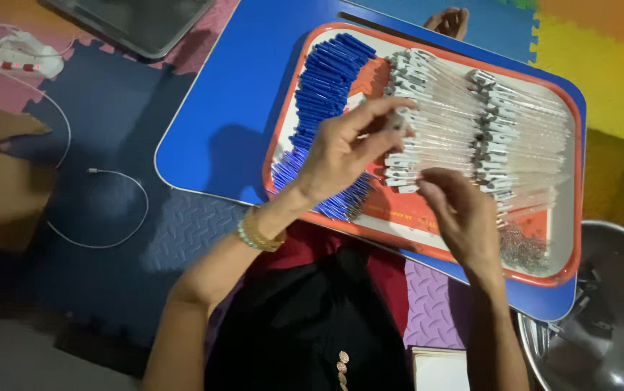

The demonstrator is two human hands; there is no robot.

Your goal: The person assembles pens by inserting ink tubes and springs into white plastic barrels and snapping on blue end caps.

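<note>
Clear plastic pen barrels (464, 123) with white clips lie in packed rows across the orange-rimmed tray (578, 217), which sits on a blue table (218, 137). At the tray's 9 o'clock side runs a long heap of blue pen parts (323, 87); near its 5 o'clock corner sits a small pile of thin metal springs (522, 250). The left hand (341, 156) hovers over the middle of the tray, thumb and forefinger pinched on a clear barrel (397, 119) at its white clip end, other fingers loosely curled. The right hand (460, 217), toward 5 o'clock of the left, has its fingers bent down over the near ends of the barrel rows; whether it pinches anything I cannot tell, since its fingertips are hidden and blurred. Each barrel looks light, stiff and smooth, so probably slippery along the tube; the clip end seems the surer place to grip. A steel bowl (609, 311) stands off the table at its 4 o'clock, and a white cable (102, 210) lies on the foam floor mat (109, 108) at 9 o'clock
</note>
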